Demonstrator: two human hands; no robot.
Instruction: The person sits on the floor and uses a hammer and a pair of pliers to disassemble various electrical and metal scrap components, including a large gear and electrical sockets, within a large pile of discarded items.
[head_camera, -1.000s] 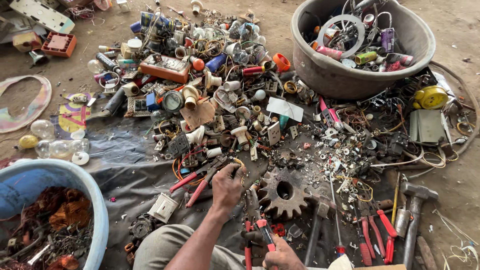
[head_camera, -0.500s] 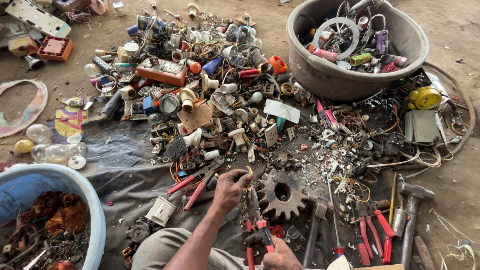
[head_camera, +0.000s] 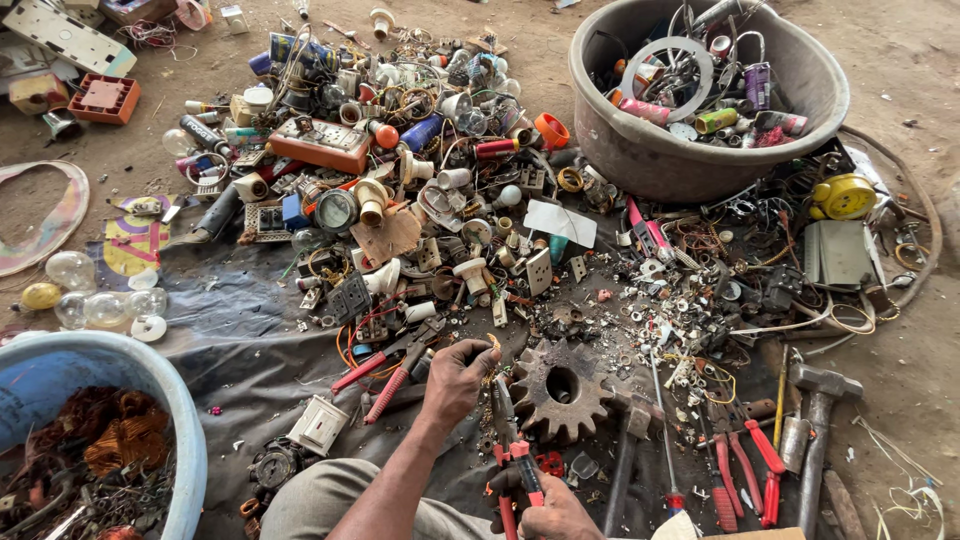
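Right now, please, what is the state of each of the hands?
Left hand: closed around a small piece of wire or metal; what exactly cannot be told.
Right hand: closed on the red-handled pliers.

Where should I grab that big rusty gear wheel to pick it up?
Probably by the rim. The rusty gear lies flat on the dark sheet, so come from above at its far edge, fingers between teeth; the left hand and pliers crowd its near-left side.
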